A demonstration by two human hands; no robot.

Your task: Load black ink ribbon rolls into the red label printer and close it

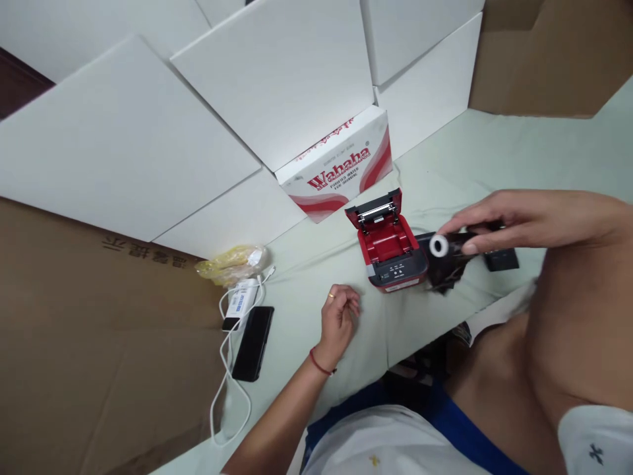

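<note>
While the right hand (514, 221) is pinching a dark film roll (452, 254) just beside a red portable printer (390, 247), the left hand (339, 320) is resting on a pale green tablecloth (455, 148), loosely curled and gripping nothing visible. The right hand is closed on the roll between thumb and fingers, with the forearm reaching in from the right of the frame and the fingers pointing left. The roll is being held above the tablecloth at centre right, its white core (438, 245) exposed and a loose tail of film (448, 277) trailing downward. Gripping it at one end appears to be keeping the core unobstructed. The printer is standing with its lid (373, 208) raised, apparently leaving its red compartment accessible. The left forearm is entering from the bottom of the frame, with a red cord (320, 363) around the wrist and a ring (330, 296) on one finger. A small black box (501, 260) is lying beneath the right hand. At centre left, a phone (253, 343), a white charger (242, 303) and a yellow plastic bag (232, 264) are lying on the tablecloth. A Wahaha carton (336, 161) is standing behind the printer against white foam panels (277, 79), while brown cardboard (99, 343) is filling the lower left.
</note>
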